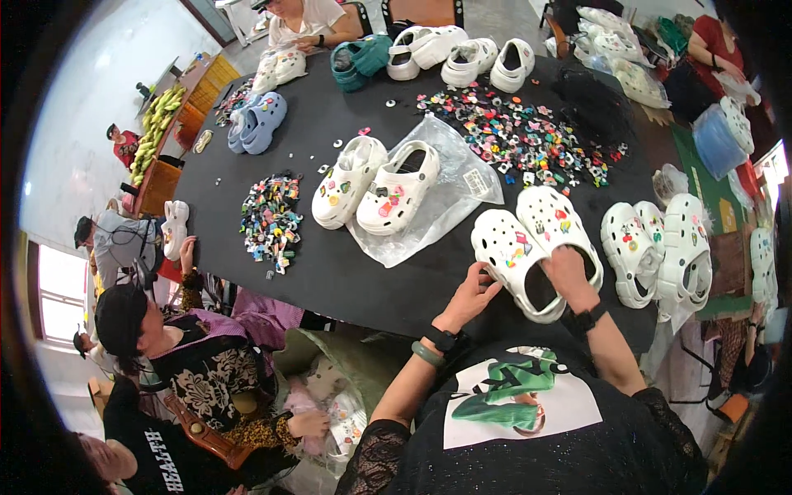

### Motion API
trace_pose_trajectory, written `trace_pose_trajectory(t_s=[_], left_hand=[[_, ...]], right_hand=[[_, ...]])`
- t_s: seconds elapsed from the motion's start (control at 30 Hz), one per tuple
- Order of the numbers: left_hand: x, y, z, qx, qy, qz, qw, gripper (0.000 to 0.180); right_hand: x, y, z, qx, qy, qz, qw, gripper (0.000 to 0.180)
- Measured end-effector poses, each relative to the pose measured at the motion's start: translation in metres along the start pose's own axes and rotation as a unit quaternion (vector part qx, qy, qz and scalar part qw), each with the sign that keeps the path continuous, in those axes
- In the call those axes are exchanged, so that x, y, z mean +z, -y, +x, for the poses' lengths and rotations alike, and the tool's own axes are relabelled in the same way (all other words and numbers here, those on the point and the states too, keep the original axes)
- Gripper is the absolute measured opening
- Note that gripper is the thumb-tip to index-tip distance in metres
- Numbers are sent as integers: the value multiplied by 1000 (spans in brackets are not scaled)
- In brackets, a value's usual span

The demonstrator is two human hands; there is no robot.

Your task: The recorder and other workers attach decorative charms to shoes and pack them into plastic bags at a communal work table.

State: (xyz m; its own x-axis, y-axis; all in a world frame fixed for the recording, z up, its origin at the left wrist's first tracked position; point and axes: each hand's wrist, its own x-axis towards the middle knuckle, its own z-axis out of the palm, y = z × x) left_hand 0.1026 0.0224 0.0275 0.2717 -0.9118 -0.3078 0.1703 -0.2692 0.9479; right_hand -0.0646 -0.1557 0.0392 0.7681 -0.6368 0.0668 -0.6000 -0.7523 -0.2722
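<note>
A pair of white clog shoes [528, 243] with small coloured charms lies side by side at the near edge of the black table [355, 272]. My left hand [472, 295] grips the heel end of the left clog. My right hand [569, 272] rests on the heel opening of the right clog. Both wrists wear black bands, and the left also has a green bangle.
A second decorated white pair [375, 183] sits on a clear plastic bag [450, 186]. Piles of coloured charms [271, 219] lie left and far right [528, 136]. More white clogs [660, 252] stand at the right and the far edge. Other people sit around the table.
</note>
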Motion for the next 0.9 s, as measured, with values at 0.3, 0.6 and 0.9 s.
trace_pose_trajectory(t_s=[0.3, 0.6, 0.9], left_hand=[[-87, -58, 8, 148, -175, 11, 973, 17], [-151, -89, 76, 270, -277, 442, 809, 23], [-108, -28, 122, 55, -73, 657, 749, 52]], right_hand=[[-2, 0, -9, -38, 6, 25, 999, 23], [-6, -9, -6, 37, 19, 57, 998, 25], [1, -22, -9, 77, 16, 98, 992, 38]])
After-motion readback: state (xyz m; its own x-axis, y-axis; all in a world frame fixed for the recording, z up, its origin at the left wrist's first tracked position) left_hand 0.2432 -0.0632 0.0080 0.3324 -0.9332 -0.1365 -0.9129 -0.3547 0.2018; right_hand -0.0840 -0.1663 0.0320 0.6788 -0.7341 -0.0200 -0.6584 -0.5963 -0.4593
